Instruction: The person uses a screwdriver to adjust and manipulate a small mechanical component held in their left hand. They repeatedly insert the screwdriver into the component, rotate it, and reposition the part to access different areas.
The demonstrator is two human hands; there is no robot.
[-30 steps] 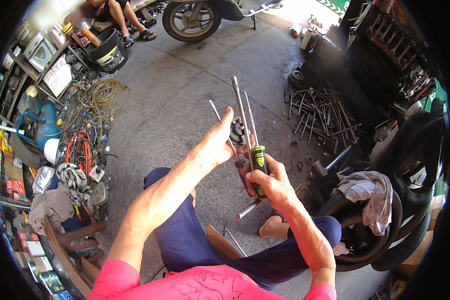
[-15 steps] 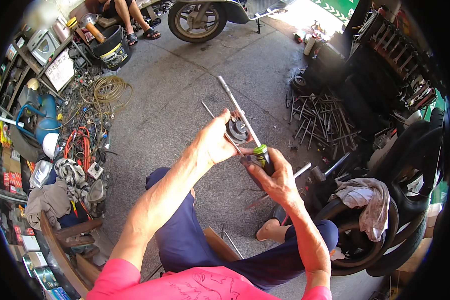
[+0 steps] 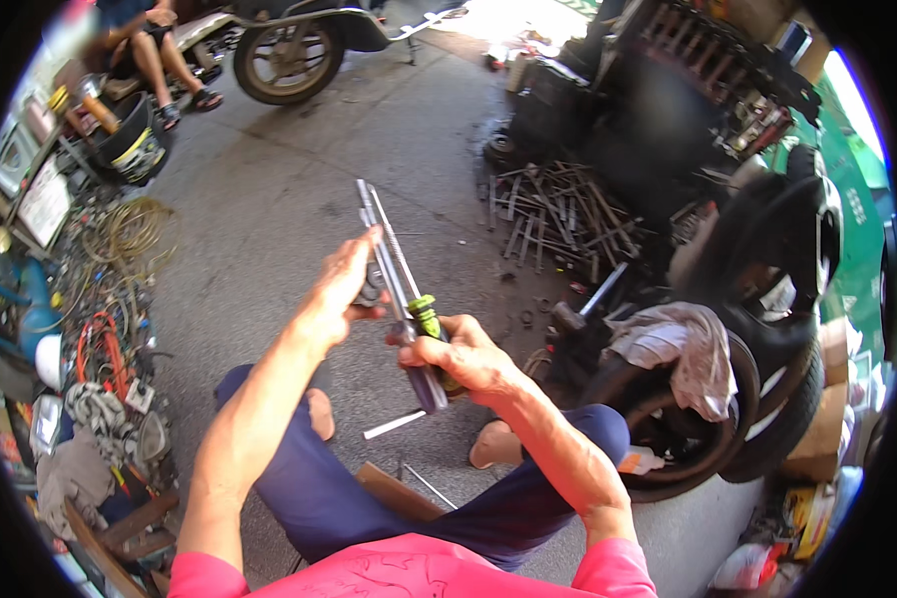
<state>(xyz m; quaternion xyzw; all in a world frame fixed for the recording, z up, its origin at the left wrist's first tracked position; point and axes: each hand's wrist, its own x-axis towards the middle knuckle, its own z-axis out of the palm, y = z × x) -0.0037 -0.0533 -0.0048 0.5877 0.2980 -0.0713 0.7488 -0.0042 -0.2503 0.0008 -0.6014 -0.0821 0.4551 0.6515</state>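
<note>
My right hand point(image 3: 468, 357) is closed around two screwdrivers side by side. One screwdriver has a green and black handle point(image 3: 424, 311); the other's dark handle point(image 3: 426, 384) sticks out below my fingers. Their long metal shafts point(image 3: 391, 254) point up and away to the left, nearly parallel. Just left of the shafts, my left hand point(image 3: 341, 289) has its fingers bent around a dark round metal part point(image 3: 371, 287), mostly hidden by the fingers and shafts. A pale metal rod point(image 3: 394, 425) shows below the dark handle, over the floor between my knees.
Metal rods lie heaped point(image 3: 563, 211) on the floor ahead right. Tyres point(image 3: 792, 419) and a draped rag point(image 3: 683, 349) stand close at right, near a hammer point(image 3: 603, 289). Cables point(image 3: 110, 354) and shelves line the left. A scooter wheel point(image 3: 289, 60) and a seated person point(image 3: 145, 50) are farther off.
The view has swung right, so the surroundings sit farther left. The dark-handled screwdriver's shaft, earlier passing by my left hand and the round part, now lies alongside the green-handled screwdriver.
</note>
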